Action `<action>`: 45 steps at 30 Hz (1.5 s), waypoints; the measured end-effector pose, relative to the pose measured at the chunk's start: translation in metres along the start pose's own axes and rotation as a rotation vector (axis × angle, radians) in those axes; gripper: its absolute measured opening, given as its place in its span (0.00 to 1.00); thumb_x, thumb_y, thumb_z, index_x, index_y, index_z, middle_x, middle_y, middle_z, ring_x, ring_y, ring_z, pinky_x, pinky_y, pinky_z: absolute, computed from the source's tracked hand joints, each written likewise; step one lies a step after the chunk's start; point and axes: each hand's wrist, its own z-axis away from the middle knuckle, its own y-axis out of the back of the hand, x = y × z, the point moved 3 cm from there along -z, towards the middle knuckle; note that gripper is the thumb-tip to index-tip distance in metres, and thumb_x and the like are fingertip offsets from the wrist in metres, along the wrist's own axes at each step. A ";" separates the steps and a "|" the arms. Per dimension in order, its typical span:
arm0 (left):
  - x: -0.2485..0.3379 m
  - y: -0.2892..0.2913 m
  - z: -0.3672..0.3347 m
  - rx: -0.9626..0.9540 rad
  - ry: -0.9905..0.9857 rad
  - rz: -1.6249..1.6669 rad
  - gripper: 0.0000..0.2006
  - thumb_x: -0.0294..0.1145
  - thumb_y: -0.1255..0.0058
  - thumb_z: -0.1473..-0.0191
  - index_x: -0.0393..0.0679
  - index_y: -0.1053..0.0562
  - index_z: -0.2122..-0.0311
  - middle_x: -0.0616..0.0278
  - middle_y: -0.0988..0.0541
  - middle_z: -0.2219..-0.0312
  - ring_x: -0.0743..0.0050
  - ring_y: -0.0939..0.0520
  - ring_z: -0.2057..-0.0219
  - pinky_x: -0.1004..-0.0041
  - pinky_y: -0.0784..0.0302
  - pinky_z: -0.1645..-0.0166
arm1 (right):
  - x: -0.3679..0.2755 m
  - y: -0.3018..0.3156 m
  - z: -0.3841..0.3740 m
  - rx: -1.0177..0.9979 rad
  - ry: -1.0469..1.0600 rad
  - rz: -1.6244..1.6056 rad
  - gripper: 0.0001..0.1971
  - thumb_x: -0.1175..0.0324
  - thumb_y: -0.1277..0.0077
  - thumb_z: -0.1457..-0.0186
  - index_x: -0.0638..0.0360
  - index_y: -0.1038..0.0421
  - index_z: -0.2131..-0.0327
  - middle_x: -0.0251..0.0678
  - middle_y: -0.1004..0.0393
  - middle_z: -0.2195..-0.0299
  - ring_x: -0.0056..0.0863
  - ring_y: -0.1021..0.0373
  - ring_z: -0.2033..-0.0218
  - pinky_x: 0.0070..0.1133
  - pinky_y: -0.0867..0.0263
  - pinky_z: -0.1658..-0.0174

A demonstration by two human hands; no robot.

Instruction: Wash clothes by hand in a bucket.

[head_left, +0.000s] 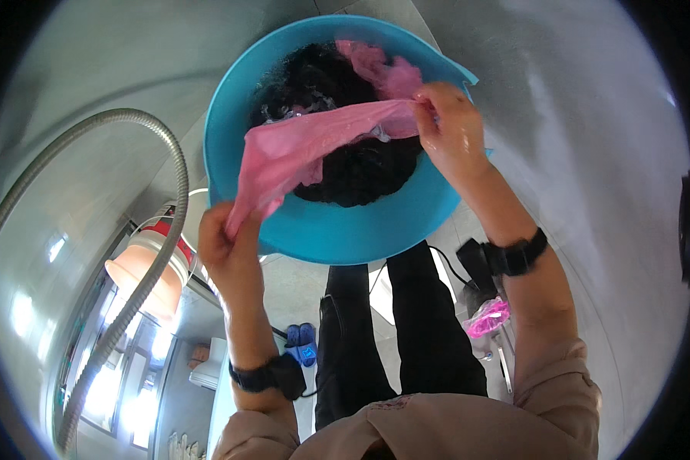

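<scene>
A wet pink cloth garment [307, 138] is stretched slantwise over a large blue basin [353, 234]. My left hand [234, 249], at the basin's near left rim, is closed on its lower end. Over the right side of the basin, my right hand [454, 126] pinches the other end between thumb and fingers. Below the cloth, dark wet fabric [364, 172] lies bunched in water in the basin. More pink fabric [387, 69] floats at the far right; whether it belongs to the same piece I cannot tell.
A metal shower hose [178, 165] arches on the left. Beyond it are stacked pale buckets [149, 272]. Blue slippers [303, 341] rest on the floor left of my legs. A bright pink item [489, 316] lies at the right. Black straps with devices [517, 254] circle both wrists.
</scene>
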 end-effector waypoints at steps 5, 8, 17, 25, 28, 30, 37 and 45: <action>0.060 0.053 0.073 0.308 -0.209 0.094 0.06 0.18 0.51 0.58 0.38 0.34 0.73 0.62 0.31 0.74 0.76 0.30 0.70 0.78 0.32 0.64 | -0.050 0.087 -0.012 0.001 -0.110 -0.411 0.08 0.83 0.48 0.61 0.62 0.35 0.76 0.37 0.32 0.78 0.27 0.34 0.76 0.17 0.38 0.74; 0.095 0.056 0.100 0.792 -0.269 0.162 0.06 0.23 0.53 0.58 0.37 0.37 0.74 0.54 0.31 0.72 0.65 0.27 0.66 0.67 0.29 0.60 | -0.082 0.130 -0.012 -0.038 -0.067 -0.633 0.08 0.82 0.52 0.55 0.64 0.37 0.70 0.36 0.35 0.74 0.21 0.38 0.74 0.16 0.41 0.70; -0.074 -0.045 -0.015 -0.110 0.089 -0.202 0.13 0.25 0.58 0.52 0.37 0.30 0.60 0.50 0.26 0.70 0.67 0.26 0.69 0.74 0.32 0.63 | -0.016 -0.012 -0.015 -0.538 0.110 -0.001 0.15 0.72 0.47 0.63 0.55 0.32 0.66 0.40 0.31 0.65 0.41 0.34 0.64 0.27 0.34 0.65; -0.227 -0.170 -0.069 -0.247 -0.277 -0.911 0.22 0.31 0.54 0.54 0.51 0.37 0.50 0.47 0.35 0.55 0.47 0.31 0.56 0.53 0.43 0.48 | 0.060 -0.196 0.037 -0.760 -0.093 0.258 0.18 0.69 0.54 0.54 0.51 0.37 0.56 0.43 0.36 0.55 0.41 0.42 0.50 0.31 0.44 0.50; -0.258 -0.181 -0.090 -0.653 -0.088 -1.160 0.18 0.29 0.56 0.52 0.44 0.35 0.53 0.48 0.32 0.56 0.51 0.33 0.55 0.59 0.37 0.52 | 0.090 -0.234 0.027 -0.881 -0.080 0.259 0.17 0.64 0.58 0.49 0.52 0.37 0.54 0.43 0.36 0.54 0.39 0.40 0.51 0.31 0.44 0.49; -0.268 -0.171 -0.103 -0.665 -0.051 -1.122 0.17 0.29 0.56 0.52 0.43 0.34 0.54 0.49 0.30 0.58 0.51 0.31 0.57 0.60 0.35 0.54 | 0.086 -0.242 0.014 -1.117 -0.412 0.238 0.19 0.64 0.61 0.48 0.55 0.37 0.52 0.43 0.42 0.48 0.38 0.44 0.47 0.34 0.45 0.47; -0.150 -0.114 -0.055 -0.223 0.180 0.034 0.13 0.31 0.62 0.46 0.40 0.30 0.59 0.56 0.26 0.66 0.67 0.25 0.65 0.74 0.31 0.60 | 0.044 -0.131 0.036 -0.353 -0.202 -0.359 0.03 0.75 0.53 0.62 0.60 0.32 0.78 0.44 0.31 0.75 0.46 0.33 0.72 0.32 0.37 0.71; -0.089 -0.049 -0.004 -0.271 0.219 0.477 0.17 0.39 0.64 0.45 0.43 0.36 0.53 0.60 0.29 0.59 0.71 0.28 0.58 0.72 0.32 0.54 | -0.111 -0.025 0.026 -0.415 -0.084 -1.203 0.14 0.81 0.49 0.66 0.63 0.33 0.69 0.38 0.32 0.74 0.30 0.33 0.72 0.20 0.38 0.66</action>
